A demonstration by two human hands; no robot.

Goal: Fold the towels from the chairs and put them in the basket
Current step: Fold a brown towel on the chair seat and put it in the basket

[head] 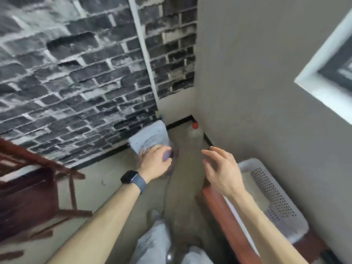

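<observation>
My left hand point(154, 163), with a dark watch on the wrist, is stretched forward and low over the floor. It grips a bunched purple towel point(168, 155), which is mostly hidden under the hand and blurred. My right hand point(222, 169) hovers beside it, fingers spread and holding nothing. A white perforated basket point(274, 197) stands at the right on a reddish wooden seat point(221, 208), just under my right forearm. I cannot see what is inside it.
A dark wooden chair point(36, 189) stands at the left against the brick-pattern wall. In the corner ahead are a white boxy appliance point(150, 135) and a clear bottle with a red cap point(194, 133). My legs point(154, 242) are below.
</observation>
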